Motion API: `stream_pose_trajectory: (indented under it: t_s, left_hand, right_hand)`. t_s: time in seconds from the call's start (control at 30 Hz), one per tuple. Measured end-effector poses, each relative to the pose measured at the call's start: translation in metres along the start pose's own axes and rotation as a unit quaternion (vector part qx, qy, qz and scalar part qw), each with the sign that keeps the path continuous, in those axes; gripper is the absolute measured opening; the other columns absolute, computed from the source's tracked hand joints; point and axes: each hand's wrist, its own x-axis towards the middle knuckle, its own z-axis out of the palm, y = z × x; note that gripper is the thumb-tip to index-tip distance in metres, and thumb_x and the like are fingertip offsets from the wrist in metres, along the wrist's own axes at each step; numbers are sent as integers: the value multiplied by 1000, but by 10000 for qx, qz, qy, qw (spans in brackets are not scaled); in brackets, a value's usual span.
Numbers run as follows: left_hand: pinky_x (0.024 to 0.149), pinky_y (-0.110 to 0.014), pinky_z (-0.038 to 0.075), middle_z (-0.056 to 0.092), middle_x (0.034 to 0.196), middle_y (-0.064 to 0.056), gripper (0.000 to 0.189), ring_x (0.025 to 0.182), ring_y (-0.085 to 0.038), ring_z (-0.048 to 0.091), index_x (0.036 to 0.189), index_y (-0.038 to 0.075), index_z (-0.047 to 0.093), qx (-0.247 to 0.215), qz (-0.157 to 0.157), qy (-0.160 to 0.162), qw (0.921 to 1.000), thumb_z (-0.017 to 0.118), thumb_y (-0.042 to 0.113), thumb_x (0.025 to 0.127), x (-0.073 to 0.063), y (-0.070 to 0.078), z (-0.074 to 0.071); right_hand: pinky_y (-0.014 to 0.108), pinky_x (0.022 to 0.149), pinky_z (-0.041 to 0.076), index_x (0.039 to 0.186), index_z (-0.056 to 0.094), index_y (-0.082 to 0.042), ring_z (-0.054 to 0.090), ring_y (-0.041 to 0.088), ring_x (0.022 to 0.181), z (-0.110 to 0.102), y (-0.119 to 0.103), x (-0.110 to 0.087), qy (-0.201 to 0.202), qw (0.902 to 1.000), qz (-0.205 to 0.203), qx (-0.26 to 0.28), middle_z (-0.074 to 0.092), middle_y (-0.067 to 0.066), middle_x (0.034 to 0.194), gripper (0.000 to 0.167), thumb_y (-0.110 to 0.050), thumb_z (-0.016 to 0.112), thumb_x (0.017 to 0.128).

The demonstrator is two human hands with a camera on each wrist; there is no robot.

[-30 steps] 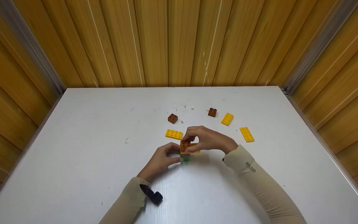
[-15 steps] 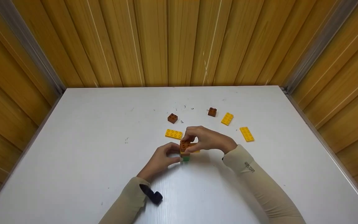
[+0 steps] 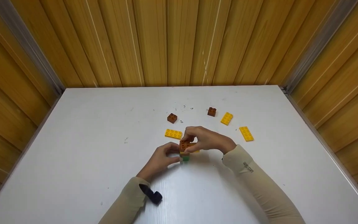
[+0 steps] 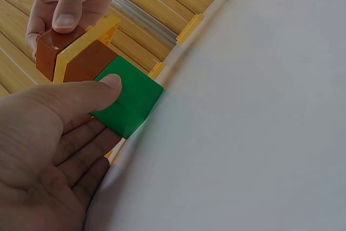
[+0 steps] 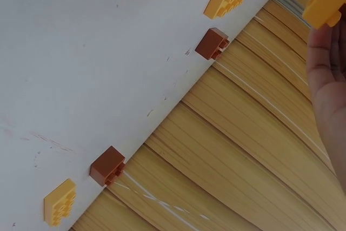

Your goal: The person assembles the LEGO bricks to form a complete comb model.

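Note:
In the head view my left hand steadies a small stack of toy building bricks from the left side. The left wrist view shows its thumb pressed on the green brick at the bottom, with the fingers behind. Above the green one come a brown brick, a yellow plate that sticks out to the right, and another brown brick on top. My right hand pinches that top brick between thumb and fingers. Part of the plate shows at the right wrist view's corner.
Beyond the hands on the white table lie two brown bricks, a left one and a right one. Three yellow plates lie around: one close behind the stack, two farther right. Wood-patterned walls border the table.

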Motion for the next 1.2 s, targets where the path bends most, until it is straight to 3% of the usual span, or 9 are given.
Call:
stream_pose_trajectory:
  t_s: [0.13,0.43,0.77,1.03,1.2]
  left_hand:
    - [98,-39,47,68,113,-3,32,108,-18,62,112,14,62,28,114,36,9999,75,18,83,0,0,0]
    - [100,-44,45,68,116,-7,33,110,-23,62,115,10,62,-156,134,78,9998,74,13,84,-2,-1,2]
    - [100,-38,46,68,113,1,33,107,-15,62,113,16,63,8,13,25,10000,75,20,83,-1,-1,1]
    - [98,-36,48,67,114,-1,33,107,-16,63,114,15,62,-8,-16,-5,10000,75,20,84,0,2,0]
    - [99,-37,47,67,115,-2,34,108,-17,62,115,14,62,18,-60,-1,10000,75,20,84,0,2,0]
  right_hand:
    - [39,89,53,101,63,-11,61,13,96,1,0,1,-24,10000,51,42,61,1,103,24,-20,76,83]
    - [44,89,53,100,62,-10,61,14,95,3,3,2,-6,9999,8,139,62,2,102,25,-19,77,82]
    - [41,90,52,104,63,-9,61,16,96,2,6,1,17,9995,-17,307,63,5,105,29,-19,77,81]
    - [48,88,52,106,64,-11,60,12,93,-2,10,1,-28,9991,-118,408,63,3,105,32,-25,78,80]
    - [41,88,54,108,65,-13,62,12,94,-3,11,1,-84,9993,-160,328,64,1,106,37,-30,78,79]
